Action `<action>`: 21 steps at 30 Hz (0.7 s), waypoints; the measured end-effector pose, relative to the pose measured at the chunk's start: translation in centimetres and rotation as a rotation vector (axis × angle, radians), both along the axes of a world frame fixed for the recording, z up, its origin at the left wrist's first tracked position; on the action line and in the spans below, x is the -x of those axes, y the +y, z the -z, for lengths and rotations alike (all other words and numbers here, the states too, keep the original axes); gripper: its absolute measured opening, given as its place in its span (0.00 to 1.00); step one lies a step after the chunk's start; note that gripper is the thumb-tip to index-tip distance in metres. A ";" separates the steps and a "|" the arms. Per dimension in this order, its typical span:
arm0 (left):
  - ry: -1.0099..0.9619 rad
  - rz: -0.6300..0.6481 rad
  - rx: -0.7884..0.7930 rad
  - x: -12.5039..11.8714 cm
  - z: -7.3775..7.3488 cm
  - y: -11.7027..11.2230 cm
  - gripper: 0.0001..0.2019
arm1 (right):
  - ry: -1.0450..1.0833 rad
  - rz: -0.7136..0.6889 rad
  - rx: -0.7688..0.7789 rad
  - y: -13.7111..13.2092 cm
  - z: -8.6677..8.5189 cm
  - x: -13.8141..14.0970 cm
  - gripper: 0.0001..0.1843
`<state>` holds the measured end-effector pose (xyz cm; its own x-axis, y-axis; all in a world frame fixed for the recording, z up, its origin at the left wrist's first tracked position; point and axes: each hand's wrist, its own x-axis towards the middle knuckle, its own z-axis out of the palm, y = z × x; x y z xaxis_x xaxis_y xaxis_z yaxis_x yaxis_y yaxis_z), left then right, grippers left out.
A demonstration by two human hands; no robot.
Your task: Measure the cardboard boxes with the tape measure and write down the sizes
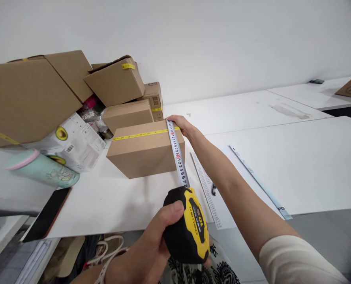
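Observation:
My left hand (159, 227) is wrapped around a black and yellow tape measure (188, 227) near the table's front edge. From its case the white blade (177, 157) runs out, away from me, across the top right end of a closed cardboard box (148, 154) sealed with yellow tape. At the box's far top edge, my right hand (181, 124) pinches the end of the blade; its fingertips are partly hidden. The case hangs in front of the box, apart from it.
Cardboard boxes (116, 81) are piled at the back left. Beside them stand white cartons with avocado pictures (80, 146) and a mint-green tumbler (49, 169). Under my right arm lie printed sheets (206, 193) and a pale blue ruler-like strip (258, 179). A dark flat object (46, 217) rests at the left edge.

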<state>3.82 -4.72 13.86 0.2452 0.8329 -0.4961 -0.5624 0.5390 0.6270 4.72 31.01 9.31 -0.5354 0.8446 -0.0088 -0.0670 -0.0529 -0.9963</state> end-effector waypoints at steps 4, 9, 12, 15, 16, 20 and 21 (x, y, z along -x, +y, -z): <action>0.009 -0.009 0.018 0.2 0.3 0.0 0.33 | 0.010 0.014 -0.001 0.0 0.0 0.0 0.06; 0.019 0.002 -0.002 0.2 0.2 0.0 0.33 | 0.001 0.035 -0.002 -0.1 0.2 0.2 0.06; 0.099 0.041 -0.019 0.6 0.3 -0.3 0.31 | 0.009 0.053 -0.073 0.1 -0.8 -0.4 0.06; 0.243 0.079 -0.078 1.6 0.4 -0.7 0.28 | 0.084 0.164 -0.268 0.1 -3.4 -2.5 0.07; 0.280 0.109 -0.114 2.0 0.5 -0.8 0.28 | 0.125 0.205 -0.340 -0.3 -4.5 -3.6 0.09; 0.478 0.184 -0.185 3.0 1.0 -1.0 0.38 | 0.177 0.348 -0.531 -4.9 -7.2 -8.5 0.17; 0.567 0.169 -0.188 3.0 1.2 -1.0 0.41 | 0.162 0.369 -0.545 -6.9 -7.1 -9.6 0.19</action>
<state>0.82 -5.70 12.68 0.1226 0.8915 -0.4362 -0.0307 0.4427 0.8962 14.31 24.06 16.45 -0.1693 0.8331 0.5266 -0.1350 0.5097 -0.8497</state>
